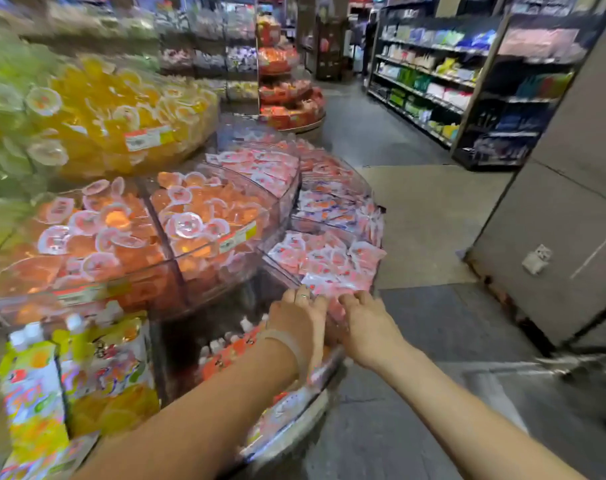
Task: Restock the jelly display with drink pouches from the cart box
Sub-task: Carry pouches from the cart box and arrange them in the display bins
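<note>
- Along the left side, a tiered jelly display (177,258) fills most of the view, its clear curved bins stepping down toward the aisle.
- Across the aisle on the right, dark store shelves (433,81) carry packaged goods, and a grey pillar (571,202) stands nearer the camera.
- Yellow jelly cups (121,109) heap the upper bin; orange jelly cups (97,233) fill the two divided bins below it.
- Pink drink pouches (322,261) lie piled in the lower outer bin, with more of the same in the bins behind it, further along the curve.
- Low down at the left, yellow-and-orange spouted pouches (73,372) with white caps stand packed on the bottom tier, blurred.
- Red spouted pouches (225,355) sit in the bottom bin, under the left forearm.
- The left hand (299,323) reaches to the near edge of the pink pouch bin, a pale band on its wrist and a ring on one finger; its fingers curl over the front pouches, though blur hides whether the grip is actually clenched on one.
- The right hand (367,323) is just beside it, fingers bent down at the same edge of the pile; whether its grip holds a pouch cannot be told.
</note>
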`<act>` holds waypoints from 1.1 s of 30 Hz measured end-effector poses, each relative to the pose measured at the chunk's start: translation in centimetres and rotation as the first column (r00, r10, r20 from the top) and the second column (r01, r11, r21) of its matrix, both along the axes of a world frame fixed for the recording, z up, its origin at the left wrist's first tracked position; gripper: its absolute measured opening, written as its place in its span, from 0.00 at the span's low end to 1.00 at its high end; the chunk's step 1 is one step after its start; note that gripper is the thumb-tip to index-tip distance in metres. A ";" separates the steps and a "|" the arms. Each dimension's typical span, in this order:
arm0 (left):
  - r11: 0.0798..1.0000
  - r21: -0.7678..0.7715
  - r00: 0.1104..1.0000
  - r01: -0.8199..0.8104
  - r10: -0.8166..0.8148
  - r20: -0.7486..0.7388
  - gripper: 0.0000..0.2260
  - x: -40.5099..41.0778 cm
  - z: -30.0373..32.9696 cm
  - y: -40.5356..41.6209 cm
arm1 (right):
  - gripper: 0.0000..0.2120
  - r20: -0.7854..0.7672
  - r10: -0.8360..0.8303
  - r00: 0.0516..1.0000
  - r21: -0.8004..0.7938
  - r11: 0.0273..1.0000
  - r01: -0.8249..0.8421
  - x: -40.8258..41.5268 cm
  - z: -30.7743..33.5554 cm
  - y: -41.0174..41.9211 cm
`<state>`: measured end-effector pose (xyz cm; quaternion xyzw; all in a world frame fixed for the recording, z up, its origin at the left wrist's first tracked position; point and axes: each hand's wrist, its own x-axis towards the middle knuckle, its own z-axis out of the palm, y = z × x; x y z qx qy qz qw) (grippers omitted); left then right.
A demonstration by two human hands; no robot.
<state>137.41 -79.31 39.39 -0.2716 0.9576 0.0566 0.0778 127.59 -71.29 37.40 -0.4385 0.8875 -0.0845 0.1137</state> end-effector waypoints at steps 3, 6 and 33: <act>0.997 0.028 0.995 0.074 -0.076 0.070 0.29 -6.4 -0.2 4.3 | 0.21 -0.025 -0.101 0.995 0.083 0.991 0.103 -5.3 -0.1 5.1; 0.987 0.025 0.982 0.159 -0.161 0.096 0.29 -12.8 -0.5 8.5 | 0.24 -0.014 -0.224 0.974 0.117 0.967 0.224 -10.5 -0.3 10.6; 0.601 0.159 0.594 0.783 -0.799 0.093 0.23 -69.6 -2.7 40.1 | 0.21 0.070 -0.902 0.427 0.134 0.432 0.892 -55.0 -2.3 47.0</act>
